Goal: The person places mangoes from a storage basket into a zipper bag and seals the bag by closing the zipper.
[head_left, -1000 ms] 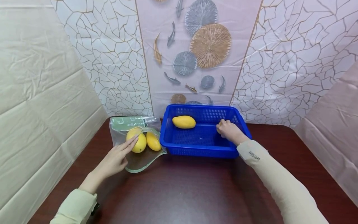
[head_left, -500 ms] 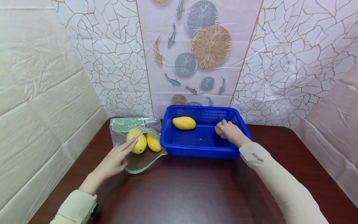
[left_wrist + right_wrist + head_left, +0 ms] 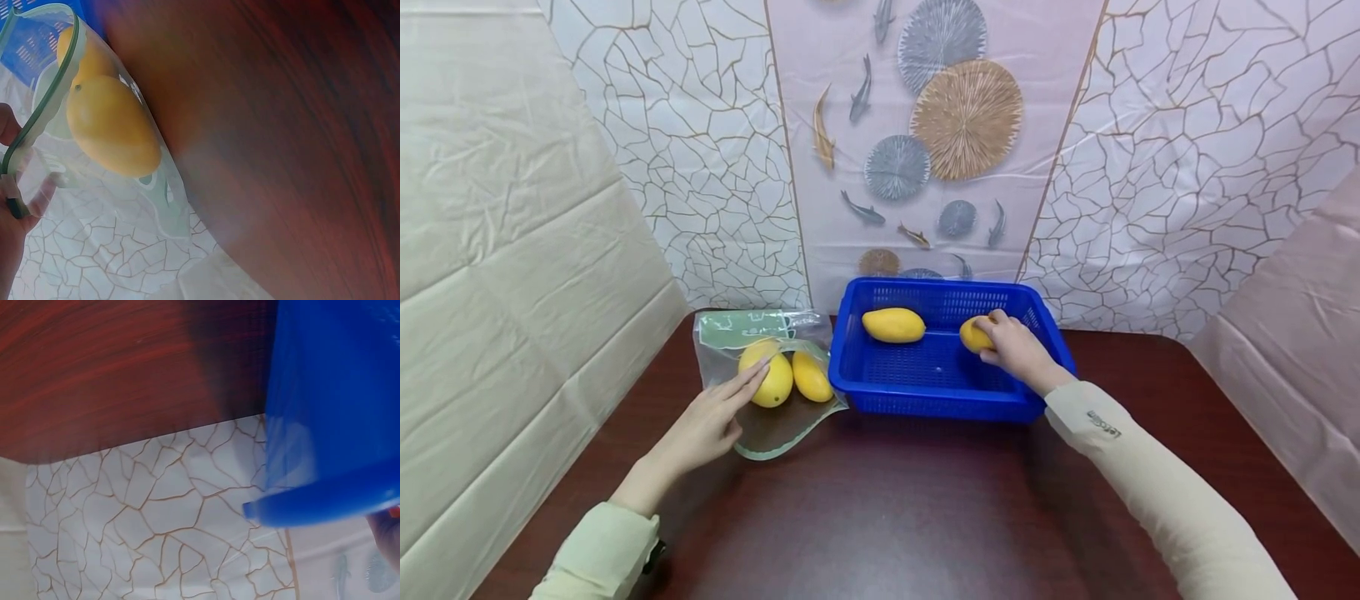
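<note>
In the head view my right hand (image 3: pixel 1018 350) grips a mango (image 3: pixel 974 334) inside the right half of a blue plastic basket (image 3: pixel 936 406). Another mango (image 3: pixel 893 326) lies in the basket's left part. A clear bag (image 3: pixel 178 212) with a green rim lies left of the basket, its mouth spread. Yellow mangoes (image 3: pixel 112 128) sit inside it. My left hand (image 3: pixel 707 425) is at the bag's mouth, with straight fingers against it; in the left wrist view the rim passes between the parted thumb and fingers. The basket's side (image 3: pixel 350 394) covers most of my right hand in the right wrist view.
Everything stands on a dark red-brown table (image 3: pixel 895 508). A patterned cloth wall (image 3: pixel 700 167) rises behind it. Pale cloth screens flank the table on the left (image 3: pixel 490 275) and right (image 3: pixel 1292 375).
My right hand has shifted slightly left and up in the basket with the mango, which shows more now. My left hand and the bag have stayed in place.
</note>
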The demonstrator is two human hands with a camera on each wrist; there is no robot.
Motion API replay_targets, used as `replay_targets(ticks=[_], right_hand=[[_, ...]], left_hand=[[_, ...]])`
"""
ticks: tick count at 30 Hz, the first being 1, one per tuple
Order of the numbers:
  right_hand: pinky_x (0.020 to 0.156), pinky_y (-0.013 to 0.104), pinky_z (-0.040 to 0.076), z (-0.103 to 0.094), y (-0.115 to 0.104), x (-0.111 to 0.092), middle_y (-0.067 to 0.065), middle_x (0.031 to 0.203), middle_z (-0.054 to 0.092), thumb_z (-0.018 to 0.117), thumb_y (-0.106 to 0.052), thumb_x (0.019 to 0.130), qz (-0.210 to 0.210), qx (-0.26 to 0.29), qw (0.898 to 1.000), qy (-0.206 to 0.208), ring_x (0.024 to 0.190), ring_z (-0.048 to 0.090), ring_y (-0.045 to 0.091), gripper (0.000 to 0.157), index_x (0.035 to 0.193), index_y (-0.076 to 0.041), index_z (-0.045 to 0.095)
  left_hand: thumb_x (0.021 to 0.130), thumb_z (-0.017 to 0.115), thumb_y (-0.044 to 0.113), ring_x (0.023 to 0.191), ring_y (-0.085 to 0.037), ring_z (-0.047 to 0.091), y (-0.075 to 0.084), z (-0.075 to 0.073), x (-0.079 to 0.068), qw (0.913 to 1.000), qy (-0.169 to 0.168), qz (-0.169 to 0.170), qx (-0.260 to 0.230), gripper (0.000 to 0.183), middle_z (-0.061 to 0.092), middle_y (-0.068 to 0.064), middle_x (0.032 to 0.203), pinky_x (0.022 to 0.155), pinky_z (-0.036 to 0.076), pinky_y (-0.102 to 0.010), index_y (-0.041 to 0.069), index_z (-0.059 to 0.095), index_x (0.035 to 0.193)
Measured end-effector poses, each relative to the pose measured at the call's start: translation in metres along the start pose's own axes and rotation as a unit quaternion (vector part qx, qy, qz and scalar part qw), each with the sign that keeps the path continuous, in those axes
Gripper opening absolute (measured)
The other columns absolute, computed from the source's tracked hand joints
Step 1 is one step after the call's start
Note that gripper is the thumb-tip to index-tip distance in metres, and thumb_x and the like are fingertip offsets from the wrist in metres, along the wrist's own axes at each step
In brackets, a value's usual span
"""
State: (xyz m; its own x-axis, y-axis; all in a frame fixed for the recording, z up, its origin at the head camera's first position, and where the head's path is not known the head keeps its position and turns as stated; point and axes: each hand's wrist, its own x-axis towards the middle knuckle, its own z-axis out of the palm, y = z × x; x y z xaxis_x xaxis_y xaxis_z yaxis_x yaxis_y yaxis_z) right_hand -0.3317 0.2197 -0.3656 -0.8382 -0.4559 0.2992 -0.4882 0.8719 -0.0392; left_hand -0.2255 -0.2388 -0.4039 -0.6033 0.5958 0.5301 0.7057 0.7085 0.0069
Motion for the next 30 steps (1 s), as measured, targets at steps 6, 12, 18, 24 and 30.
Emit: replay_targets(ticks=[6, 12, 18, 24, 30], right_hand=[[0.077, 0.05, 0.049, -0.006, -0.015, -0.001, 0.026, 0.114, 0.055, 0.069, -0.016, 0.083, 0.014, 0.044, 0.999, 0.023, 0.091, 0.058, 0.039, 0.044, 0.122, -0.001, 0.057], [0.078, 0.048, 0.051, -0.018, -0.03, 0.0, 0.025, 0.116, 0.055, 0.067, -0.016, 0.085, 0.017, 0.071, 0.996, 0.041, 0.095, 0.06, 0.037, 0.043, 0.124, -0.002, 0.057], [0.076, 0.046, 0.052, -0.024, -0.04, -0.004, 0.026, 0.119, 0.054, 0.065, -0.015, 0.087, 0.037, 0.104, 0.993, 0.046, 0.094, 0.061, 0.036, 0.042, 0.126, -0.003, 0.056], [0.074, 0.045, 0.052, -0.021, -0.048, -0.009, 0.025, 0.118, 0.055, 0.065, -0.015, 0.086, 0.032, 0.13, 0.988, 0.073, 0.092, 0.061, 0.035, 0.041, 0.124, -0.002, 0.057], [0.075, 0.045, 0.051, -0.018, -0.055, -0.012, 0.023, 0.119, 0.054, 0.066, -0.014, 0.086, 0.054, 0.158, 0.982, 0.092, 0.094, 0.06, 0.034, 0.039, 0.122, -0.002, 0.058]], left_hand=[[0.058, 0.065, -0.014, 0.092, -0.018, 0.053, 0.0, 0.0, -0.002, 1.0, -0.005, -0.004, -0.002, 0.097, 0.038, -0.008, 0.149, 0.071, 0.041, -0.035, 0.008, 0.032, 0.147], [0.058, 0.065, -0.014, 0.095, -0.02, 0.055, 0.001, 0.0, -0.003, 1.0, -0.002, -0.006, -0.001, 0.096, 0.04, -0.009, 0.148, 0.071, 0.043, -0.036, 0.008, 0.033, 0.146], [0.058, 0.065, -0.014, 0.094, -0.019, 0.054, 0.001, 0.0, -0.002, 1.0, 0.001, -0.004, -0.004, 0.095, 0.04, -0.009, 0.148, 0.071, 0.042, -0.036, 0.007, 0.034, 0.146], [0.058, 0.065, -0.014, 0.095, -0.02, 0.055, 0.001, 0.001, -0.003, 1.0, 0.003, -0.002, -0.005, 0.098, 0.04, -0.009, 0.148, 0.071, 0.042, -0.037, 0.009, 0.032, 0.147], [0.058, 0.065, -0.014, 0.087, -0.019, 0.053, 0.0, -0.001, -0.002, 1.0, 0.004, -0.002, -0.001, 0.093, 0.04, -0.009, 0.148, 0.07, 0.041, -0.035, 0.005, 0.037, 0.144]])
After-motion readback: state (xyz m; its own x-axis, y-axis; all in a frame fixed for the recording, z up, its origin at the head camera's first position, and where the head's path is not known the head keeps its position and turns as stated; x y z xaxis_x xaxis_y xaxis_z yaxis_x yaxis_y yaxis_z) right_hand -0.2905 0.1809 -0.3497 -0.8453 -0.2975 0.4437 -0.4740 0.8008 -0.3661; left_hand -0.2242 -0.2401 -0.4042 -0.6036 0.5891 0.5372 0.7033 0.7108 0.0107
